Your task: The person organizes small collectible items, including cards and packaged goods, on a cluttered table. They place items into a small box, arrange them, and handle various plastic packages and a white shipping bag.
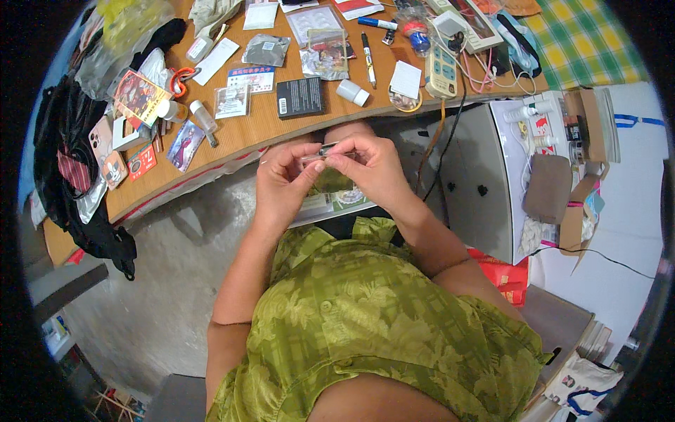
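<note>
Over my lap, my left hand [282,182] and my right hand [377,171] meet, thumbs and fingertips pinching a small clear plastic piece [316,156]. It looks like thin film or a small bag; my fingers hide part of it, so its exact kind is unclear. Below my hands, a flat white and green printed item [353,198] lies on my lap. On the table edge just beyond them sit a black box with a barcode label [300,98] and a small white-capped bottle [352,93].
The cluttered wooden table [179,105] holds orange-handled scissors [182,79], a phone case [108,153], a pen [368,60], a blue marker [377,23] and a power strip [441,71]. Cables hang beside a grey cabinet [469,174] at the right.
</note>
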### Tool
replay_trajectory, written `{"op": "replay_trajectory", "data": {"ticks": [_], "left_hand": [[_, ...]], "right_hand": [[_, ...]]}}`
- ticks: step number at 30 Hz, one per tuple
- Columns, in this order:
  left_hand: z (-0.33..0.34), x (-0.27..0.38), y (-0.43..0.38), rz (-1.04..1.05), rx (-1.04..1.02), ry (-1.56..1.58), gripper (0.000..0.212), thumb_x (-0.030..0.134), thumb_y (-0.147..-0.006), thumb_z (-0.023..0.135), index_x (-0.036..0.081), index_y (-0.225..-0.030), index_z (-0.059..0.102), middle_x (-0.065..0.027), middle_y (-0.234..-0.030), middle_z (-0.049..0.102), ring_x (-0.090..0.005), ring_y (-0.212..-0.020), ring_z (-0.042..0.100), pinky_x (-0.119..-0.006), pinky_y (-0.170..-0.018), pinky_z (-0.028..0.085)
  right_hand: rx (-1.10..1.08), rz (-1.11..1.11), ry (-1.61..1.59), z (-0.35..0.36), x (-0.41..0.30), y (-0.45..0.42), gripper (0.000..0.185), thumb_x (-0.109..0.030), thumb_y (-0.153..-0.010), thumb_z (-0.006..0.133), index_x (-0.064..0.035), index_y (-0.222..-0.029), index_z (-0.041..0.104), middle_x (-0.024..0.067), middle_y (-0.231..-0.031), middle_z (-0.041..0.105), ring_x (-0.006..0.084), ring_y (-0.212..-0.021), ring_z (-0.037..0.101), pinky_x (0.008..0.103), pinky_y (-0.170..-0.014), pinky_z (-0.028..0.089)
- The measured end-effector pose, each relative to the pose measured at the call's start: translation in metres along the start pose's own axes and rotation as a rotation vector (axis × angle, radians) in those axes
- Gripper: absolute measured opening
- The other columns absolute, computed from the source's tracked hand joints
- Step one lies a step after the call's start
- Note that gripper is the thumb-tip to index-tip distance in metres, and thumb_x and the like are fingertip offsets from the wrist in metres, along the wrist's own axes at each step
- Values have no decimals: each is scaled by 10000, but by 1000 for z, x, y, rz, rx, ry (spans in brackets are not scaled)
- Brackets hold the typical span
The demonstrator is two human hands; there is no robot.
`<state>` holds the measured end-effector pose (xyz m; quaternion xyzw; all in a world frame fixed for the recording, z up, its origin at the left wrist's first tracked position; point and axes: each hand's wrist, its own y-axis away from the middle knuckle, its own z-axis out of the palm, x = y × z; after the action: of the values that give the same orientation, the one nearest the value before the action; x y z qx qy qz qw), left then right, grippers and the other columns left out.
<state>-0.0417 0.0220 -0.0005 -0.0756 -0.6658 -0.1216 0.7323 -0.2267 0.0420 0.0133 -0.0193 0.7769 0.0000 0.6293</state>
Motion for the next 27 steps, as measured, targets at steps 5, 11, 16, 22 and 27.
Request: {"op": "replay_trajectory", "data": {"ticks": [5,11,16,22,27], "left_hand": [[7,5,7,-124,-16,-9,114,109,-919,707,6,-963,730,68,-750,610,-19,-660,482,-188,-582,394],[-6,8,4,-142,-13,-52,139,141,-941,685,7,-939,724,46,-754,636,-34,-633,505,-204,-567,410],[-63,31,-16,-165,140,-19,169,202,-951,674,38,-942,710,37,-715,621,-52,-597,511,-229,-541,406],[-106,29,-20,-281,157,-75,151,204,-959,650,59,-969,689,47,-787,648,-25,-653,534,-211,-586,415],[-103,36,-14,-372,37,-177,165,257,-937,685,94,-961,701,76,-786,634,-10,-643,504,-194,-567,366]], "right_hand": [[-7,27,-93,-4,-1,8,95,-33,-895,701,26,-969,692,24,-893,696,45,-774,610,212,-682,503],[45,167,-198,-27,-4,-1,164,-39,-962,577,21,-1101,639,44,-863,689,86,-739,639,233,-648,527],[648,222,658,-85,28,-30,514,-305,-923,666,16,-1287,496,167,-879,702,330,-821,688,426,-737,525],[608,286,123,-97,76,-53,641,-247,-885,731,66,-1355,427,200,-922,697,223,-693,680,322,-604,551],[606,269,-117,-103,70,-41,507,-159,-869,740,36,-1288,533,120,-907,701,135,-620,639,257,-550,542]]}}
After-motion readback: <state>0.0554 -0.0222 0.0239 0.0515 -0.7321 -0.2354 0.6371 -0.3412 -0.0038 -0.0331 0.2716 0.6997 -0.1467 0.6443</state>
